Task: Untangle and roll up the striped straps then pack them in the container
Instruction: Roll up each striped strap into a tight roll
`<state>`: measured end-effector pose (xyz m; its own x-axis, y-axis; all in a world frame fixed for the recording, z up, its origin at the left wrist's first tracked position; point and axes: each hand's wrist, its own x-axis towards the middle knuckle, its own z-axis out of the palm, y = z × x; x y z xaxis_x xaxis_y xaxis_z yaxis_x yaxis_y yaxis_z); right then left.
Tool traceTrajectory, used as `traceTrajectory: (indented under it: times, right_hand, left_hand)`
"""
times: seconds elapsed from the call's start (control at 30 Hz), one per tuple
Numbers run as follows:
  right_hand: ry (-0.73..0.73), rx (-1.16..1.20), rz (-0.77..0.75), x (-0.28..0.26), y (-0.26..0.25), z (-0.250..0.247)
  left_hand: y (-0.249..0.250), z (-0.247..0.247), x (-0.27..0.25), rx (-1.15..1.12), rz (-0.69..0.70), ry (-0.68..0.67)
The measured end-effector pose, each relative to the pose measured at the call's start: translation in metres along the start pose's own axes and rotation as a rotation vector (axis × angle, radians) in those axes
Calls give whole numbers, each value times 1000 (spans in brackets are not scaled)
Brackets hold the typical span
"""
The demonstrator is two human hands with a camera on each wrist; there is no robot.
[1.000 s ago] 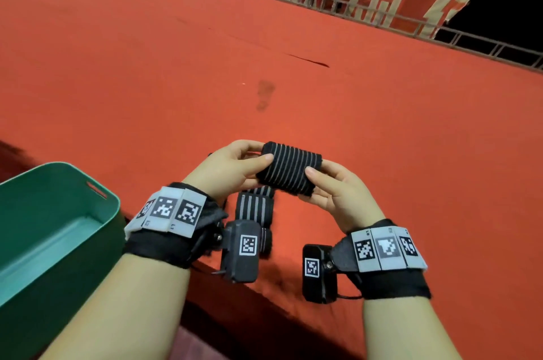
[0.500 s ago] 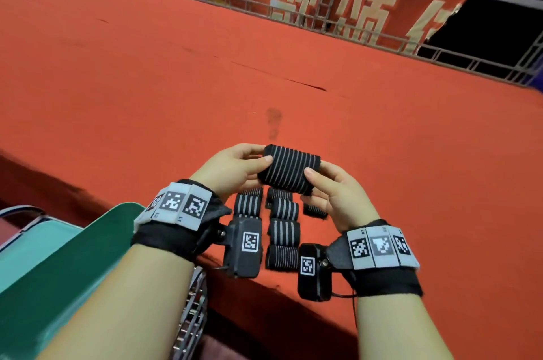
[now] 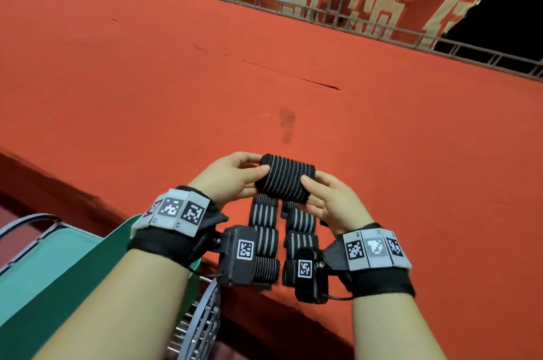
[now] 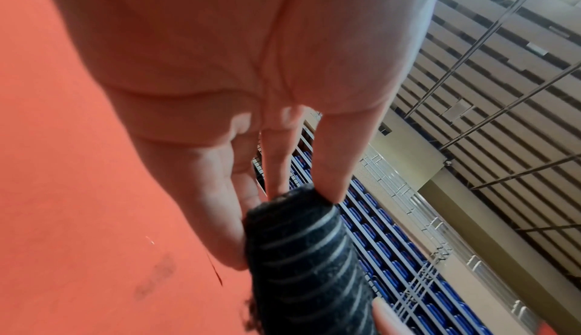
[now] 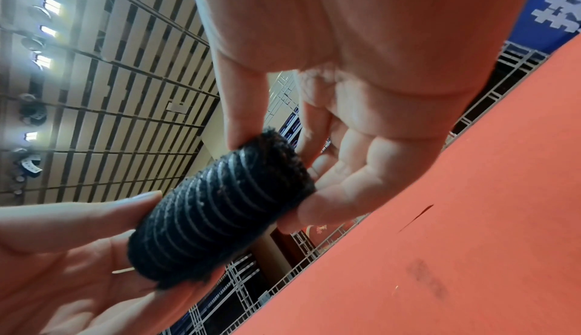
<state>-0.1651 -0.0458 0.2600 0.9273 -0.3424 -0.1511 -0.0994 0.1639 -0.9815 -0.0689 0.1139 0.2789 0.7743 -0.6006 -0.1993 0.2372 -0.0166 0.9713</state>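
Head view, rolled strap (image 3: 284,178) pinched endwise, left hand (image 3: 232,177), right hand (image 3: 335,202)

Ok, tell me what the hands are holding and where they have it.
A rolled striped strap, held between both hands: the left hand pinches its left end, the right hand its right end.

Black wristbands (image 3: 164,245) with grey marker tiles (image 3: 376,248) — black tagged camera boxes (image 3: 239,253) below.
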Motion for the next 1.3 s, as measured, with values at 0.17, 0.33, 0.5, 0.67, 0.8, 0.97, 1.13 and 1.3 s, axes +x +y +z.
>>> traceTrajectory:
  times: [0.17, 0.33, 0.5, 0.67, 0.8, 0.97, 1.13, 1.3]
  right_hand:
    - [-77, -33, 37, 48, -1, 10]
    - [-105, -19, 33, 70, -5, 17]
    - [-101, 22, 45, 58, 1, 41]
    - [-21, 73, 3, 28, 18, 79]
    - [57, 122, 10, 0, 47, 122]
    - [86, 164, 62, -26, 69, 165]
    - [63, 174, 100, -25, 79, 182]
    - [29, 200, 145, -2, 80, 186]
  left_hand:
    - [6, -19, 32, -10, -30, 102]
    - [10, -32, 48, -11, -15, 129]
    - [8, -54, 37, -5, -16, 109]
    - [0, -88, 5, -5, -18, 43]
    - [-6, -121, -28, 49, -53, -31]
    - [-17, -157, -60, 47, -104, -46]
    - [-21, -173, -62, 68, -126, -22]
    - [-21, -182, -47, 74, -128, 24]
